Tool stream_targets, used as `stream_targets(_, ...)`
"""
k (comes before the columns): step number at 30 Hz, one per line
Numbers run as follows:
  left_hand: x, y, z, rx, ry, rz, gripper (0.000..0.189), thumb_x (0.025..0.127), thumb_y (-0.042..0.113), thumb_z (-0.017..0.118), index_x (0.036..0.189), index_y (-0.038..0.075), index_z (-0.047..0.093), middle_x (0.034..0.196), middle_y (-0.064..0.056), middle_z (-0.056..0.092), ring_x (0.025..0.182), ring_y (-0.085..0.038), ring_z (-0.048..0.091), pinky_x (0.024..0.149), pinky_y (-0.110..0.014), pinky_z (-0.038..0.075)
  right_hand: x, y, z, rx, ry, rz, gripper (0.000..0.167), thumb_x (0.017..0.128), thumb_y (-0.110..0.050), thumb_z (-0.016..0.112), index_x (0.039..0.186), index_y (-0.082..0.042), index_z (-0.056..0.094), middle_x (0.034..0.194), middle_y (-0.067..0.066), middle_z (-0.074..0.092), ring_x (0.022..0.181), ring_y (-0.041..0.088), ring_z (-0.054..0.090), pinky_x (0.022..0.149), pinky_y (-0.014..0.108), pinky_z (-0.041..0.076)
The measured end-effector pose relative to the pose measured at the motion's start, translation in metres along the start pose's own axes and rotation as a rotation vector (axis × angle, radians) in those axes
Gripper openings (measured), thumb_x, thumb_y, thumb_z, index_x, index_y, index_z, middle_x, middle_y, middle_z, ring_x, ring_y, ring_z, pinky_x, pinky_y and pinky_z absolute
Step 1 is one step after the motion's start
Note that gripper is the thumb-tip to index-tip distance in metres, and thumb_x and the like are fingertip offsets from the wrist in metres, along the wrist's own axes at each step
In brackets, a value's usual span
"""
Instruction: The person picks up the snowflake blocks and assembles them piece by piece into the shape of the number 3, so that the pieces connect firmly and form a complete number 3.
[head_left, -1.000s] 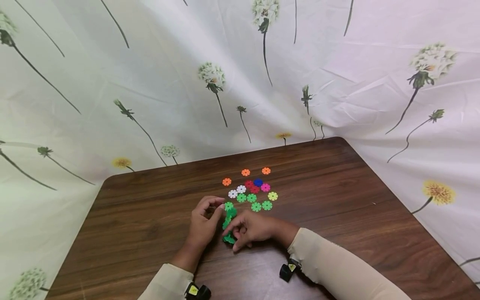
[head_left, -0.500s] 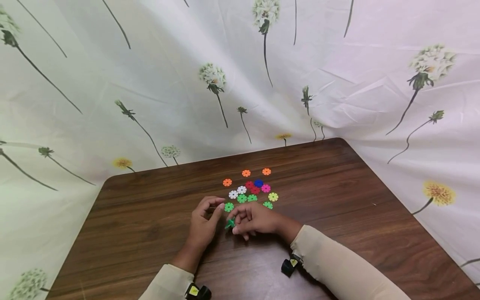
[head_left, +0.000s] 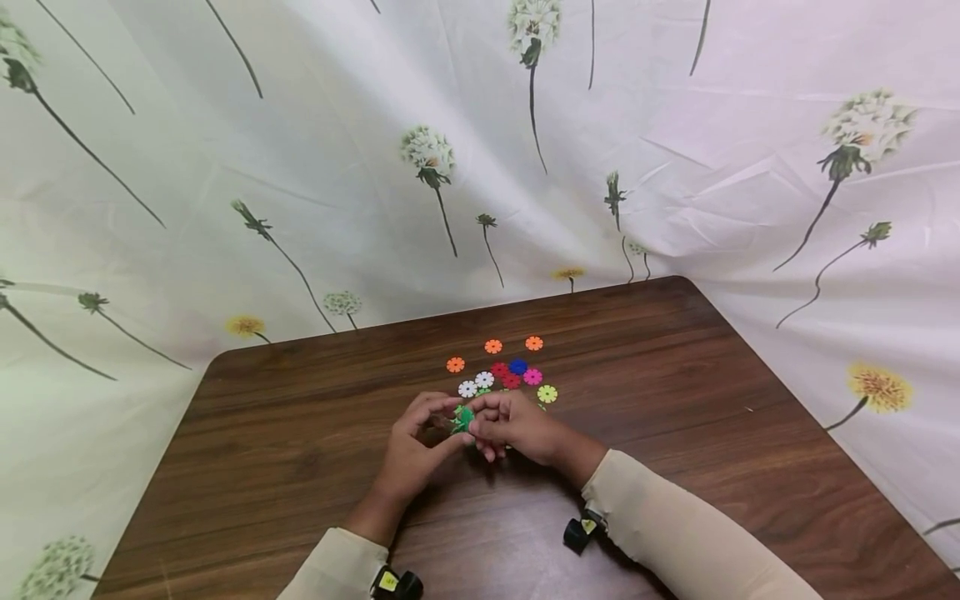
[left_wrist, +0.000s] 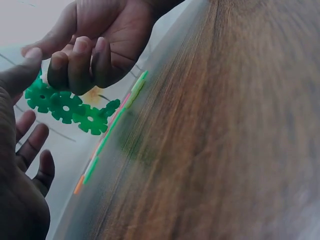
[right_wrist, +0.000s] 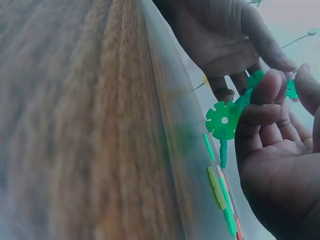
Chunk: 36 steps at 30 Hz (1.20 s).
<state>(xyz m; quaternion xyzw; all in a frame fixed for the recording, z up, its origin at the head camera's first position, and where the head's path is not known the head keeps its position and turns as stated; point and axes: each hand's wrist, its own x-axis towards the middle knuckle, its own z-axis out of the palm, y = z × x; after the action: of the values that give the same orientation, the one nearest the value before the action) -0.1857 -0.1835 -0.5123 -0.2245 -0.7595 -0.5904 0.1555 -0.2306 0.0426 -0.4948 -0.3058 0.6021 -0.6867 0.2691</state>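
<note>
Green notched plastic discs joined into a chain (head_left: 462, 419) are held above the table between the two hands in the head view. My right hand (head_left: 525, 427) pinches this chain by one end between thumb and forefinger, its other fingers curled. My left hand (head_left: 416, 442) is close around the chain's left side, thumb and forefinger apart; whether they touch it is unclear. From the left wrist camera, the linked discs (left_wrist: 90, 120) hang below the right hand, and the left hand's lower fingers (left_wrist: 35, 145) are loose. In the right wrist view one disc (right_wrist: 216, 120) faces the camera.
Loose discs lie flat on the brown wooden table (head_left: 300, 433) beyond the hands: several orange ones (head_left: 492, 346), white ones (head_left: 467, 389), red, a blue one (head_left: 518, 367), a pink one (head_left: 532, 377) and a yellow one (head_left: 547, 393). Behind hangs a flower-printed cloth (head_left: 337, 167).
My right hand has picked the green chain up off the table and brought it up to the left hand. The left hand has shifted slightly right, its thumb now nearer the chain.
</note>
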Motion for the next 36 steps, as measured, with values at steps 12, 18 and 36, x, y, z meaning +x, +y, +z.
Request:
stream_targets(12,0.000,-0.002,0.001,0.019,-0.018,0.039,0.042,0.087,-0.005,0.088,0.126,0.006,0.078,0.125,-0.014,0.065,0.119,-0.010,0.062,0.090,-0.030,0.060,0.000,-0.002,0.005,0.053,0.029,0.022,0.035,0.112,-0.010,0.062,0.133,0.016,0.054,0.088,-0.006,0.075,0.065,0.007,0.062,0.056,0.021,0.049)
stream_targets(18,0.000,-0.001,0.002,0.010,-0.006,0.037,0.038,0.089,-0.006,0.086,0.124,0.004,0.078,0.124,-0.016,0.065,0.110,-0.016,0.064,0.088,-0.026,0.060,0.000,-0.001,0.004,0.022,0.053,0.024,0.039,0.111,-0.014,0.065,0.136,0.014,0.056,0.087,-0.006,0.073,0.065,0.007,0.059,0.057,0.021,0.050)
stream_targets(36,0.003,-0.001,0.000,0.073,0.132,-0.080,0.035,0.092,0.003,0.087,0.125,0.007,0.076,0.124,-0.008,0.071,0.103,-0.008,0.066,0.086,-0.024,0.059,0.005,0.002,-0.032,-0.281,0.380,-0.061,0.022,0.103,-0.005,0.073,0.117,0.011,0.071,0.086,0.007,0.069,0.070,0.009,0.057,0.065,0.023,0.050)
